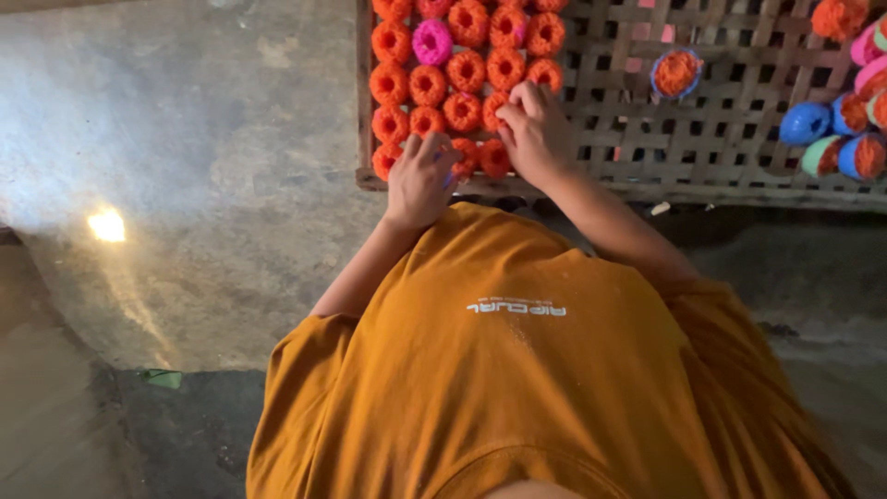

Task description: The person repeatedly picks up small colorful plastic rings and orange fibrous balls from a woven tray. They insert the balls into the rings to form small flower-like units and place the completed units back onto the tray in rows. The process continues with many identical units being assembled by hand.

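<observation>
On woven tray [702, 139], both hands press orange rings [462, 111] (fingertips hidden).

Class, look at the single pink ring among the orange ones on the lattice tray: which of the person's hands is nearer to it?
Right. The right hand rests on orange rings just below and right of the pink ring; the left hand sits lower, at the lattice tray front edge.
</observation>
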